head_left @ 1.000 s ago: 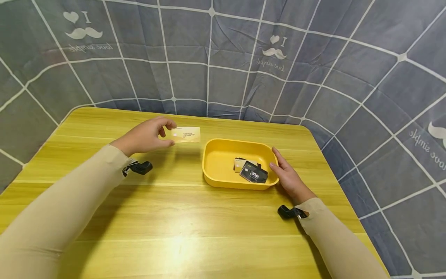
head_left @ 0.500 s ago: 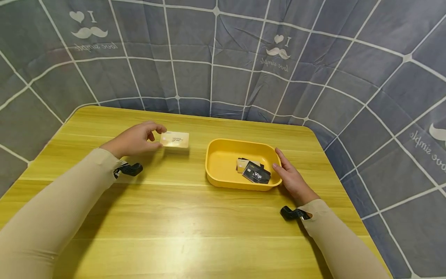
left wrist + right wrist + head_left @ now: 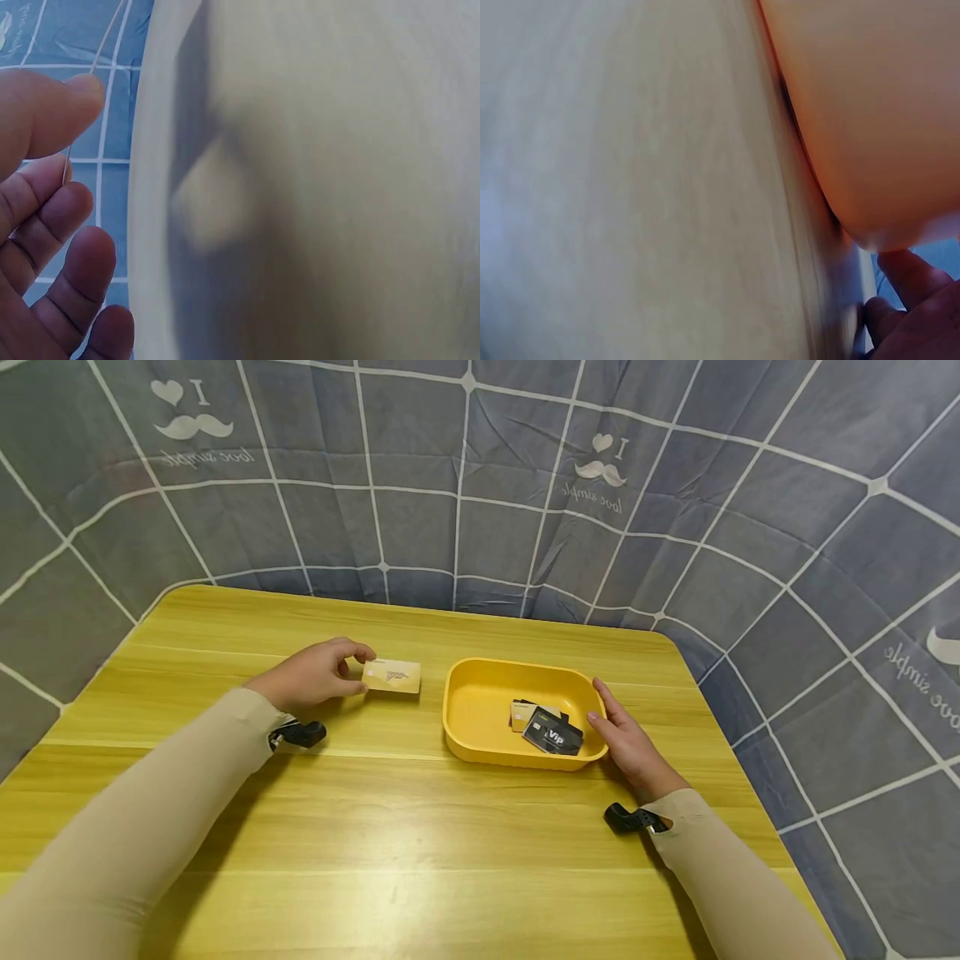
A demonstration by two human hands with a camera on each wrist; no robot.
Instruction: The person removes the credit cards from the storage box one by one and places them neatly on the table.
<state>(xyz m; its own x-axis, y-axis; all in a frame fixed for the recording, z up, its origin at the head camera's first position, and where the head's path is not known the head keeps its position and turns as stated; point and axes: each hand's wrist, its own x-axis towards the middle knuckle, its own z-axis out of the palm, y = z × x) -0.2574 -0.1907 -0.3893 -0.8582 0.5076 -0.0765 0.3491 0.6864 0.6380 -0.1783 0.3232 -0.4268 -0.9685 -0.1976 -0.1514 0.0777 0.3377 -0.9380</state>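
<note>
The person's left hand [image 3: 318,672] is pinching 1 pale gold card [image 3: 392,677] by its left end, the thumb sitting near the lower corner and a fingertip near the upper, while the remaining fingers are curving loosely clear of it in the left wrist view. The card is hanging over the table [image 3: 420,827], left of the yellow box [image 3: 517,757] and apart from it, apparently being held just above the wood, since its shadow is falling below it. The right hand [image 3: 633,747] is gripping the box's right end, its thumb pressing at the rim and its fingers lying along the outer wall; the far fingertips are hiding, so I cannot tell how tightly they are pressing. Inside the box, 1 black VIP card [image 3: 552,732] is overlapping 1 yellowish card [image 3: 519,717], with more dark material showing around them. The gold card is looking like thin, stiff plastic: probably very light, springy rather than fragile, and smooth enough to be swivelling in a loose pinch. Taking hold across 1 short edge, thumb and forefinger opposing, should be keeping it flat and its face uncovered; lying flush on wood, it would likely be needing a lifted edge. The box is seeming light and fairly rigid, so bracing its end wall should be steadying it well.
</note>
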